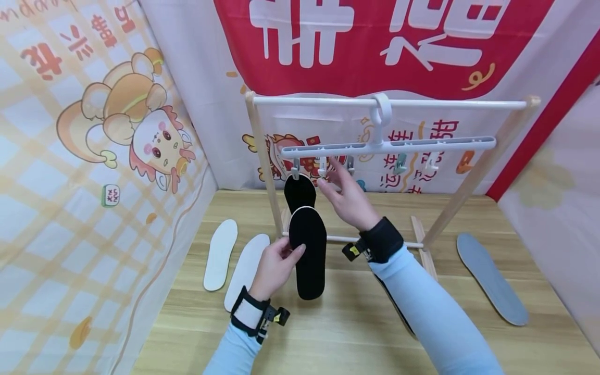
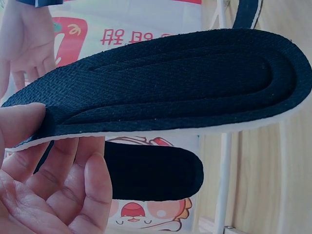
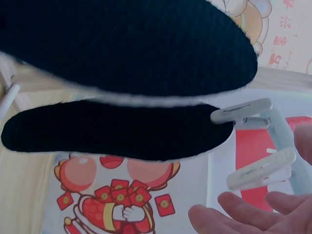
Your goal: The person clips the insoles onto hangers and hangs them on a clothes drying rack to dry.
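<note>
My left hand [image 1: 274, 268] pinches a black insole [image 1: 311, 273] at its side, thumb on the black face and fingers behind. In the left wrist view this insole [image 2: 195, 83] shows a white underside edge and a grooved heel end. Behind it, a second black insole [image 1: 297, 192] hangs from the leftmost clip [image 1: 295, 171] of a white hanger [image 1: 422, 147]. Close to the neighbouring white clip [image 1: 322, 165] is my right hand [image 1: 351, 202], its fingers spread and loosely bent. The right wrist view shows that clip [image 3: 262, 169] just above the fingertips, with nothing in it.
The hanger hooks over the top bar [image 1: 319, 102] of a wooden-sided rack [image 1: 454, 192]. More clips [image 1: 399, 164] line it to the right. Two white insoles [image 1: 221, 255] lie at left on the wooden table [image 1: 356, 323], a grey insole [image 1: 492, 278] at right. Another dark-edged insole [image 1: 396, 307] is partly under my right arm.
</note>
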Demonstrator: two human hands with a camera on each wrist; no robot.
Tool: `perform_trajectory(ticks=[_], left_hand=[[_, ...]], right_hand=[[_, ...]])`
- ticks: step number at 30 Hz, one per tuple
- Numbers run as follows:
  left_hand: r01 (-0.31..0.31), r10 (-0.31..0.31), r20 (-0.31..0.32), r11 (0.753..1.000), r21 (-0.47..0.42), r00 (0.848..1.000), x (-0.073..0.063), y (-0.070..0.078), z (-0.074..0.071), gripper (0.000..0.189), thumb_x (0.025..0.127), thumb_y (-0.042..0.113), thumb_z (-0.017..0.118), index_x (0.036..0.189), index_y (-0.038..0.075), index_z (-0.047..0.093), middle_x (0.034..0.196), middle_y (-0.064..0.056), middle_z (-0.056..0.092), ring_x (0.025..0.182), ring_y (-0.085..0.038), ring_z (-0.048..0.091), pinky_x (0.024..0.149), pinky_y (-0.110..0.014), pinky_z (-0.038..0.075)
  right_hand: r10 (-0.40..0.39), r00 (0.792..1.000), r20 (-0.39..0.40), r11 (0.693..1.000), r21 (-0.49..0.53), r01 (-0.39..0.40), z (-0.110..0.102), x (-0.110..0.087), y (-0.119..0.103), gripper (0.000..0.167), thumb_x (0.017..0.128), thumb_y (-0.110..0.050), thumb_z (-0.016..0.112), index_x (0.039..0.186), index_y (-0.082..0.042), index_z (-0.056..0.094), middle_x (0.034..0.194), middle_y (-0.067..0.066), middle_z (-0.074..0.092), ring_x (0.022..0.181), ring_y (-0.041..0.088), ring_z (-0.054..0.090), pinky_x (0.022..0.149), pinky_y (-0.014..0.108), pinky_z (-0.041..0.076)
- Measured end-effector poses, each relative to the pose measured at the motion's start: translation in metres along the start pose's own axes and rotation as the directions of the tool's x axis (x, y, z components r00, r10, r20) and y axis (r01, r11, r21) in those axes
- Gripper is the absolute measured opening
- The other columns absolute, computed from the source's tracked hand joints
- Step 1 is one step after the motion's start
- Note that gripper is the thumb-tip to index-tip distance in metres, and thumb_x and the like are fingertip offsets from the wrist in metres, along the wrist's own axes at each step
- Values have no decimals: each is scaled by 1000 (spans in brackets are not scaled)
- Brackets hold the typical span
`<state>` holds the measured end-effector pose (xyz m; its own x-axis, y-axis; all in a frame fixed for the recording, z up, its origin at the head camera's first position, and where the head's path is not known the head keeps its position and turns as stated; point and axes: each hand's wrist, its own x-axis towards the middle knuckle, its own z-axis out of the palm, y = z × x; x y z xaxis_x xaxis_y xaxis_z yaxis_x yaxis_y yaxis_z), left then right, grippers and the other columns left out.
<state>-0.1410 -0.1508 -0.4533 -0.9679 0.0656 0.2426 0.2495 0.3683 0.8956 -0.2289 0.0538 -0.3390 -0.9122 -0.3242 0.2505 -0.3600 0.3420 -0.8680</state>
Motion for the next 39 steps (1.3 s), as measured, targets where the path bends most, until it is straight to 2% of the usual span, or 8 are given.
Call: perform_trajectory(ticks=[6, 16, 21, 26, 30, 35, 39], left_hand=[[-18, 18, -6, 1000, -17, 1000, 9, 2, 3, 19, 96, 33, 68, 86, 16, 68, 72, 1, 59, 67, -18, 55, 61, -31, 48], [-10, 10, -5, 999, -44, 1000, 25, 3, 5, 18, 96, 33, 67, 90, 15, 68, 71, -2, 56, 63, -20, 50, 57, -30, 42], [-6, 6, 0, 1000, -26, 1000, 32, 5, 5, 13, 97, 28, 67, 94, 15, 69, 75, -1, 59, 65, -19, 53, 59, -31, 45], [4, -4, 4, 1000, -7, 1000, 36, 8, 5, 15, 97, 26, 67, 96, 12, 69, 77, -1, 61, 68, -19, 54, 62, -32, 47], [21, -21, 1, 1000, -1, 1000, 38, 6, 4, 15, 97, 27, 66, 97, 12, 69, 78, -1, 62, 67, -18, 55, 61, -31, 48], [12, -12, 0, 1000, 2, 1000, 39, 6, 4, 15, 97, 26, 66, 99, 11, 69, 80, -1, 64, 68, -18, 57, 62, -31, 50], [-5, 5, 4, 1000, 18, 1000, 39, 7, 4, 15, 97, 26, 66, 101, 11, 70, 82, -1, 65, 71, -18, 58, 64, -32, 51]], right_hand=[[-35, 997, -75, 997, 65, 40, 6, 10, -9, 56, 105, -34, 49, 154, -17, 27, 145, 18, 46, 132, 29, 46, 105, 49, 42], [34, 991, -133, 990, 139, -15, 13, 12, -16, 51, 104, -34, 50, 147, -9, 39, 129, 18, 56, 117, 28, 55, 98, 46, 47], [16, 989, -148, 990, 142, 5, 16, 9, -20, 44, 104, -31, 50, 139, -4, 46, 127, 16, 57, 115, 26, 55, 97, 45, 47], [-29, 990, -136, 983, 177, 54, 17, 5, -22, 38, 105, -27, 49, 134, -3, 48, 122, 11, 60, 115, 21, 57, 100, 43, 45], [-36, 990, -134, 974, 217, 65, 18, 3, -24, 34, 105, -25, 48, 131, -3, 50, 116, 10, 63, 112, 19, 58, 104, 41, 43], [-22, 985, -173, 963, 262, 67, 22, 0, -26, 32, 105, -23, 47, 127, -2, 54, 112, 12, 66, 108, 19, 59, 105, 38, 42], [-16, 977, -212, 952, 295, 79, 26, 1, -28, 32, 104, -23, 46, 123, 0, 57, 109, 15, 68, 110, 24, 59, 103, 37, 43]])
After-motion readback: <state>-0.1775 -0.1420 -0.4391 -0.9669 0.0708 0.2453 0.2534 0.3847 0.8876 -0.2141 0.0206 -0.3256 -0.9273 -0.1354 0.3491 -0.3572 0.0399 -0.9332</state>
